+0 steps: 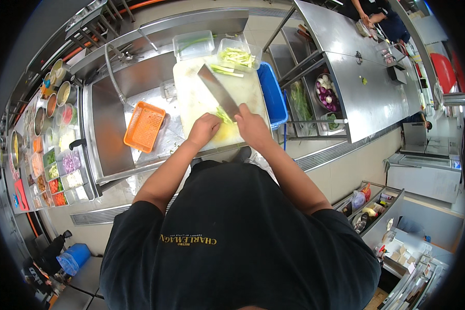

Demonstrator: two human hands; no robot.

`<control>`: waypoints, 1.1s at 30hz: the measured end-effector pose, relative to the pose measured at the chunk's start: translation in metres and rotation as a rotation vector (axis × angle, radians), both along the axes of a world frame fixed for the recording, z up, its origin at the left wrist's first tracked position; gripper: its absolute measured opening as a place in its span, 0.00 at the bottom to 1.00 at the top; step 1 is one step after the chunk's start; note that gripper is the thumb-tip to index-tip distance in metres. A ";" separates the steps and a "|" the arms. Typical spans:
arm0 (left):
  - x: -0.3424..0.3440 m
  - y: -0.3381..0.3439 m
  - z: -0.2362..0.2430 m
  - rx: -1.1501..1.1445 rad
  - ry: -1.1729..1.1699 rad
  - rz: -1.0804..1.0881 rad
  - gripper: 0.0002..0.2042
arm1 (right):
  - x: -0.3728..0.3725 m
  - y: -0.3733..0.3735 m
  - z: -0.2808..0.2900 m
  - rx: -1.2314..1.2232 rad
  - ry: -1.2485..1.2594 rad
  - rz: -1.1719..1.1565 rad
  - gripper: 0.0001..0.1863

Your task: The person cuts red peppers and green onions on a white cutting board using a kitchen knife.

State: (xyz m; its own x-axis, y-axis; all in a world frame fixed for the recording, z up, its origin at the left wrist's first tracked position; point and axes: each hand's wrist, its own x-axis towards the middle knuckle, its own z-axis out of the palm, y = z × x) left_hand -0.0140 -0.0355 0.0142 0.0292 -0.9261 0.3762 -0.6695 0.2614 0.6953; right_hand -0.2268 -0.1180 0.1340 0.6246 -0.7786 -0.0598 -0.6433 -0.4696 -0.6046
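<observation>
A wide-bladed cleaver (217, 88) is in my right hand (250, 125), its fingers wrapped round the handle. The blade points away and to the left over the white cutting board (191, 95). Beside the blade's near end lies a small bunch of pale green celery (223, 114). My left hand (205, 128) is closed, its curled fingertips pressed against the celery's left end. More celery sticks (226, 70) lie near the board's far edge. Behind them, a clear container (253, 61) holds many cut sticks.
Another clear container (194, 45) stands at the board's far left. An orange basket (145, 126) sits in the steel sink (108, 150). A blue bin (271, 95) adjoins the board's right side. Ingredient tubs (70, 163) fill the left counter. Another person's hands (367, 20) work at the far-right table.
</observation>
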 end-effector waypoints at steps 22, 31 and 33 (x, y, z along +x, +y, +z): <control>0.018 0.022 0.008 0.121 -0.219 -0.256 0.32 | -0.069 0.009 0.001 -0.048 -0.366 -0.424 0.19; -0.003 -0.034 0.079 0.110 -0.228 -0.363 0.36 | -0.100 0.025 -0.007 -0.855 0.353 0.204 0.07; -0.042 -0.035 0.093 0.192 -0.375 -0.656 0.38 | -0.093 0.024 -0.014 -0.899 0.291 0.304 0.07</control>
State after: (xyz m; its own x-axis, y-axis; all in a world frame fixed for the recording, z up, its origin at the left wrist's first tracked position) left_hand -0.0558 -0.0703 0.1073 -0.6446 -0.7599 0.0839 -0.6189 0.5831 0.5262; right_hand -0.3196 -0.0937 0.1203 0.8602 -0.4182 0.2917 -0.4858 -0.8460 0.2197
